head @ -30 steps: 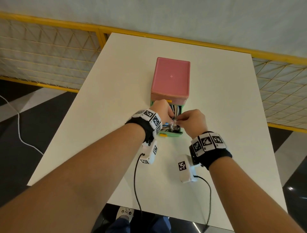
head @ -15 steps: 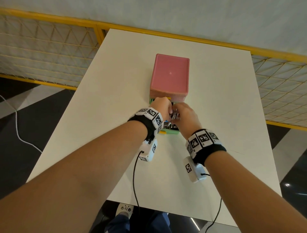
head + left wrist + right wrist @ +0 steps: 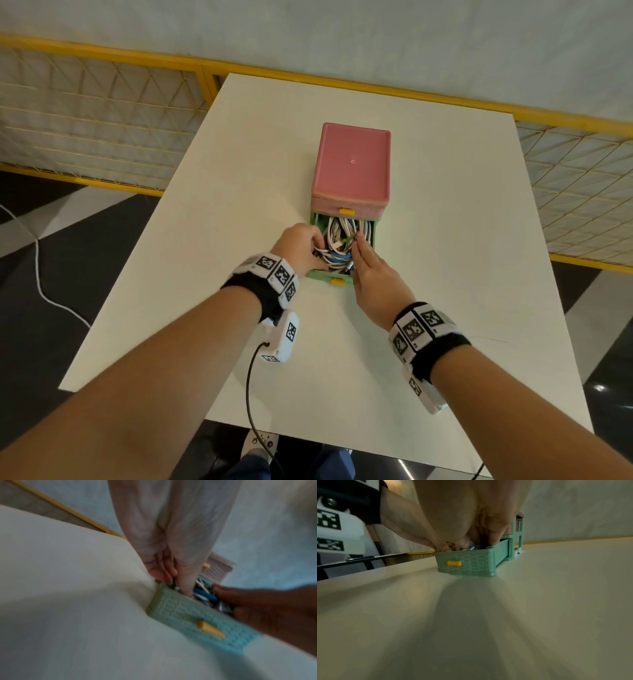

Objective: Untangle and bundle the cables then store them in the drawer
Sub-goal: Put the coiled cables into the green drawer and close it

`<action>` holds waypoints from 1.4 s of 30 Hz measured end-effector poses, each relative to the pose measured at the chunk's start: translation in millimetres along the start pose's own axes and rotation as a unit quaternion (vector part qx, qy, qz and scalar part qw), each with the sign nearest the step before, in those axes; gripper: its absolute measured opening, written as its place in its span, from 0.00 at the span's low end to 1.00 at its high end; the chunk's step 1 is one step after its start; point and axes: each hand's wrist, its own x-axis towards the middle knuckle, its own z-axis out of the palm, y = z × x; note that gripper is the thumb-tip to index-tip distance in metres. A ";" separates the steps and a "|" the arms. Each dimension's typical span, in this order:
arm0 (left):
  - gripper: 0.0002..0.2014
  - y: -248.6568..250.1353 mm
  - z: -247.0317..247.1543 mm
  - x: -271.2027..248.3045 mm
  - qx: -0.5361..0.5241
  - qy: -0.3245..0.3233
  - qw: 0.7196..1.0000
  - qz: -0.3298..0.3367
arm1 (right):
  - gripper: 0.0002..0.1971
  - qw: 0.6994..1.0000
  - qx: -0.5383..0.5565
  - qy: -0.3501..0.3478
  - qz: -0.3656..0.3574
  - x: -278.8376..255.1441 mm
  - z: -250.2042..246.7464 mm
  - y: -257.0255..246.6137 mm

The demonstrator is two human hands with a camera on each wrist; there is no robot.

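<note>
A bundle of white and blue cables [image 3: 342,236] lies coiled in the green pulled-out drawer [image 3: 337,275] of a small pink-topped drawer unit [image 3: 352,164]. My left hand [image 3: 317,245] is at the drawer's left side, its fingers curled down into the cables [image 3: 204,595] and holding a white loop. My right hand [image 3: 359,246] reaches over the drawer's near right corner, fingers fairly straight and pressing on the bundle. In the right wrist view both hands dip into the drawer [image 3: 471,563], and only a sliver of the cables [image 3: 474,547] shows.
The unit stands mid-table on a white table [image 3: 239,205]. A yellow knob [image 3: 337,281] sticks out of the drawer front, and another knob [image 3: 346,211] marks the shut drawer above. A yellow mesh railing [image 3: 102,102] runs behind and beside the table.
Both hands were bunched together over the drawer and hid the cables. They have drawn apart, the right hand has flattened, and the coiled bundle now shows in the drawer.
</note>
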 end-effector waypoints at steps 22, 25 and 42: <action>0.19 35.0 -48.0 16.8 0.133 0.169 0.972 0.100 | 0.32 0.983 -0.131 -0.128 0.033 14.2 -17.8 -23.8; 0.36 48.2 -46.8 25.8 0.186 0.078 0.965 0.166 | 0.32 0.980 -0.155 -0.127 0.020 14.5 -19.3 -21.2; 0.42 51.1 -53.3 38.7 0.208 -0.074 0.969 0.111 | 0.17 0.996 -0.036 0.069 0.052 51.1 0.6 9.9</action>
